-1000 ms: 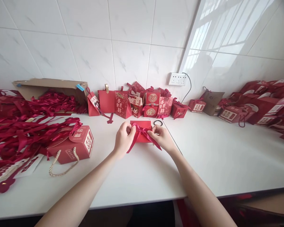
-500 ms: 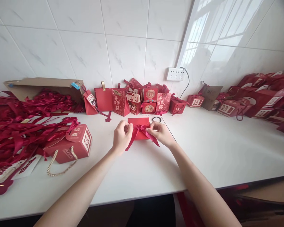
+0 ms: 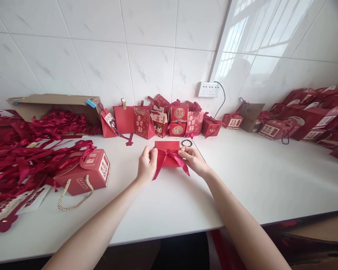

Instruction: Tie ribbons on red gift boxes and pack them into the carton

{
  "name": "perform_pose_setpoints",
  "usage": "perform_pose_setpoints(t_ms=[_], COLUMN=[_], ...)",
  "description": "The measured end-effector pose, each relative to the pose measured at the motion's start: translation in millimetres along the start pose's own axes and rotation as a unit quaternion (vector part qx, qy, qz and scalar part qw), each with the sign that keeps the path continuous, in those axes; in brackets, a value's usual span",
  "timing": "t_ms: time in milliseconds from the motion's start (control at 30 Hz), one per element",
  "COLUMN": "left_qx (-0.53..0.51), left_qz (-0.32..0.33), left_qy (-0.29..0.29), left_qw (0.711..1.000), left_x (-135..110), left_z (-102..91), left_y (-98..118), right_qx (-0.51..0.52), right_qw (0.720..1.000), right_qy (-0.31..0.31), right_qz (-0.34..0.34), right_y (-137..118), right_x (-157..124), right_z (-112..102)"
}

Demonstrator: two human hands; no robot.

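Note:
A small red gift box (image 3: 172, 162) lies in front of me, with a dark pink satin ribbon (image 3: 181, 162) tied in a bow across its front. The ribbon's two tails hang down and spread apart. At the left side of the bow, my left hand (image 3: 148, 162) is closed in a pinch on the ribbon's loop. My right hand (image 3: 193, 160) pinches the loop on the other side between thumb and forefinger. Fingers partly hide both loops. Just behind my right hand lies a black hair tie (image 3: 186, 143).
A red box with a rope handle (image 3: 83, 176) and a heap of ribbons (image 3: 19, 165) lie to the left, before an open cardboard box (image 3: 55, 99). Several finished red gift boxes (image 3: 178, 112) line the wall under a power socket (image 3: 207, 89). More red boxes (image 3: 310, 112) are piled at right.
Both hands have shifted slightly, and more of the box's front shows around the bow's knot. My right fingers have moved a little outward along the bow.

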State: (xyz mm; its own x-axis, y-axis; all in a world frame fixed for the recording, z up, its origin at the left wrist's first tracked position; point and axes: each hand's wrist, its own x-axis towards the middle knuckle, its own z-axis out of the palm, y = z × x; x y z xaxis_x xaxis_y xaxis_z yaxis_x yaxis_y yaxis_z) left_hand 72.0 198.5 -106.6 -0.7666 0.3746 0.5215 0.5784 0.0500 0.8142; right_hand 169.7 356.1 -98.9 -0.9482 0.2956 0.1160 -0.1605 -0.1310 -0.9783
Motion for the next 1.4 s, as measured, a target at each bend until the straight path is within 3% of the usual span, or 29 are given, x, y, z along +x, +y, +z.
perform_pose_setpoints(t_ms=[300,567,767,900,1000,1100,1167,1233,1400], left_qx=[0.004,-0.015,-0.024,-0.016,-0.001,0.020,0.043,0.059,0.091], left_qz=[0.005,0.030,0.024,0.021,0.038,0.175,0.325,0.436,0.541], left_qy=[0.018,0.003,0.016,0.026,0.067,0.111,0.107,0.090,0.087], left_qw=[1.000,0.999,0.999,0.999,0.997,0.978,0.939,0.893,0.831], left_x=[2,3,8,13,13,9,2,-6,-18], left_z=[2.8,1.2,0.0,-1.5,-4.5,-7.6,-8.2,-7.8,-11.3], left_y=[-1,-6,-5,-3,3,13,21,30,50], right_qx=[0.020,-0.094,-0.294,-0.289,-0.302,-0.354,-0.382,-0.387,-0.350], right_qw=[0.999,0.988,0.945,0.947,0.937,0.904,0.876,0.852,0.792], right_qy=[-0.009,-0.009,-0.004,-0.013,-0.001,0.033,0.064,0.097,0.145], right_qz=[-0.026,-0.125,-0.144,-0.140,-0.176,-0.236,-0.286,-0.340,-0.478], right_y=[10,6,6,5,9,15,19,22,18], right_x=[5,2,-3,-5,-4,-4,-4,-6,-12], right_z=[-6,-7,0,6,8,12,16,21,30])
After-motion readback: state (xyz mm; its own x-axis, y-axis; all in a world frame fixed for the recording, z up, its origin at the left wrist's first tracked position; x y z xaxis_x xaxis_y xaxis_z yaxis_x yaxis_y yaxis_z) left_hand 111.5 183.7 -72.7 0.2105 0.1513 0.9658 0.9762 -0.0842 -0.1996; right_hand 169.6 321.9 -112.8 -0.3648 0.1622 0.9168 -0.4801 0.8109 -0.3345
